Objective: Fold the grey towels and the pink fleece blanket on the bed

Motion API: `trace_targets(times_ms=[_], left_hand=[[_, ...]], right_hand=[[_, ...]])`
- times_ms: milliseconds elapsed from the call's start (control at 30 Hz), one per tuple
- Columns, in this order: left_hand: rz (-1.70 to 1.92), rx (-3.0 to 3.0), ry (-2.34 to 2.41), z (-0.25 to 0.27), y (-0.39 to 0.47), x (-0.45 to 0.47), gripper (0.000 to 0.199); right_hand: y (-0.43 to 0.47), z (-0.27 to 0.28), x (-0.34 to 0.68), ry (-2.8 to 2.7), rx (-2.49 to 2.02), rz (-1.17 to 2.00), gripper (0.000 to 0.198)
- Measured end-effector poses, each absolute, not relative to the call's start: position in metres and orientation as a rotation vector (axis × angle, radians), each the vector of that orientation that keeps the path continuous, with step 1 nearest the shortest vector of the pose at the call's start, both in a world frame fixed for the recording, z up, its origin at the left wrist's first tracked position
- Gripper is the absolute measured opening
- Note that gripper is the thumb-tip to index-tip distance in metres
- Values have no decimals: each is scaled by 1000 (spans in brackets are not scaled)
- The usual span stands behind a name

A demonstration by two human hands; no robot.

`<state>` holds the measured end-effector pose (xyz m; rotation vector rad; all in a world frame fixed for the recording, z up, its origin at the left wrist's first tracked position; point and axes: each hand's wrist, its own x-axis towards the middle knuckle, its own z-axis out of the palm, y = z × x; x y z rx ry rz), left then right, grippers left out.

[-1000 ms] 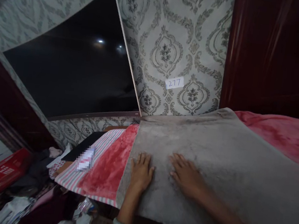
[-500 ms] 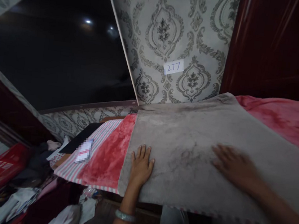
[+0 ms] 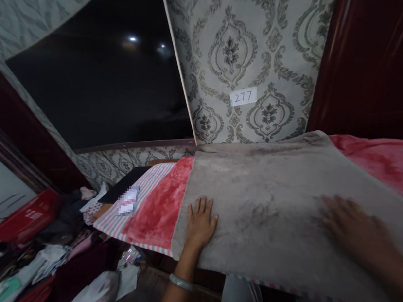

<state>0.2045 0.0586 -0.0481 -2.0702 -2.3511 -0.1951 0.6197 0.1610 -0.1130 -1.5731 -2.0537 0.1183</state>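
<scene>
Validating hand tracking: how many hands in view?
2. The left hand lies flat on the grey cloth near its left edge; the right hand, motion-blurred, is over the cloth farther right. No sign of others hidden.

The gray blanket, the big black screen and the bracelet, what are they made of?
The gray blanket seems to be soft, fuzzy cloth, maybe plush: it's matte with smudgy, brushed-looking patches. The big black screen looks like smooth, shiny glass or plastic, since lights reflect in it. The bracelet looks like polished stone or glass, being a pale, smooth band; I can't tell which.
</scene>
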Motion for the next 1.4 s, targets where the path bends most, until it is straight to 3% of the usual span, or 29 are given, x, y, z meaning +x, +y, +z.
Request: trace_targets(times_ms=[233,467,633,833,1167,1400], left_hand=[[-202,-2061,-2383,-52,59,203,62],[-170,-2083,-2411,-45,59,201,62],[-267,-2085,-2402,-12,95,208,49],[-239,-1953,-2508,13,188,206,69],[-243,-1835,-2551,-40,230,167,64],[-357,-1853,-2579,-38,236,154,55]], right_hand=[[173,-57,440,-2566,-1377,251,67],[206,-83,469,-2512,-1681,114,68],[210,-98,482,-2395,-1699,64,71],[210,-105,479,-2388,-1694,27,75],[218,-88,469,-2433,-1750,153,74],[260,-48,355,-2573,-1383,208,63]])
